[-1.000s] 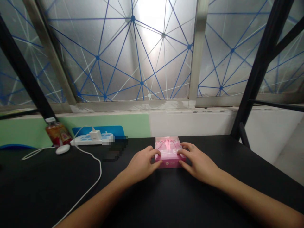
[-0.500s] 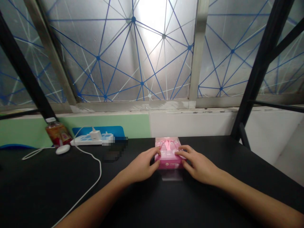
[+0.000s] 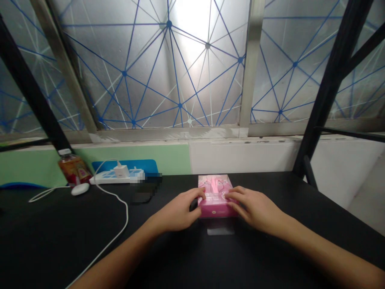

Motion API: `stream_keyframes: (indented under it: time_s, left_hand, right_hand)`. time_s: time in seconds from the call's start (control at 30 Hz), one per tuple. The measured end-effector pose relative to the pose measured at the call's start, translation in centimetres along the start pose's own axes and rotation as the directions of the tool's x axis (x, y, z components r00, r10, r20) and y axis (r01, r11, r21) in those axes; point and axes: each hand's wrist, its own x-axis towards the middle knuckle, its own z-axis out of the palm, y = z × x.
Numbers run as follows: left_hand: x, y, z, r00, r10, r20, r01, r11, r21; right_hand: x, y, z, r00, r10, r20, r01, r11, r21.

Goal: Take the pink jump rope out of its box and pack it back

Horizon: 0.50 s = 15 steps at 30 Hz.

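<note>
A pink gift box (image 3: 214,188) with a see-through top and pink contents stands on the black table, straight ahead of me. My left hand (image 3: 177,210) grips its left side, with the fingertips over the near left corner. My right hand (image 3: 252,209) holds its right side, with the fingers resting across the top. A clear plastic piece (image 3: 220,227) sticks out from the near edge of the box and lies on the table. Its far end is hidden under or inside the box.
To the left stand a juice bottle (image 3: 74,169), a white mouse (image 3: 80,189) and a white power strip (image 3: 114,177) with a plugged-in charger. A white cable (image 3: 122,212) curves across the table. A pixelated patch (image 3: 146,186) hides part of the table. Black metal uprights stand at both sides.
The clear plastic piece has appeared and lengthened at the box's near edge. The pink box has shifted slightly toward me, and both hands have moved with it.
</note>
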Motion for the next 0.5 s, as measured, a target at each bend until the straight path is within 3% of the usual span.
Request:
stream_keyframes:
  time_s: [0.13,0.3,0.4,0.5]
  left_hand:
    - [0.1,0.3,-0.1,1.000,-0.014,0.006,0.014,1.000,0.007]
    - [0.3,0.3,-0.3,0.999,-0.037,0.021,0.037,0.999,-0.014]
    - [0.4,0.0,-0.3,0.999,-0.031,0.014,0.031,0.999,-0.010]
    - [0.6,-0.3,-0.1,1.000,-0.024,-0.013,0.024,1.000,0.009]
  right_hand:
    - [0.0,-0.3,-0.2,1.000,-0.011,0.025,0.013,0.999,-0.050]
    - [-0.6,-0.1,-0.6,0.998,-0.011,0.056,0.010,1.000,0.001]
    - [-1.0,-1.1,-1.3,0.991,-0.106,0.078,0.107,0.994,-0.017]
    - [-1.1,-3.0,-1.9,0.953,-0.268,0.143,0.266,0.963,0.033]
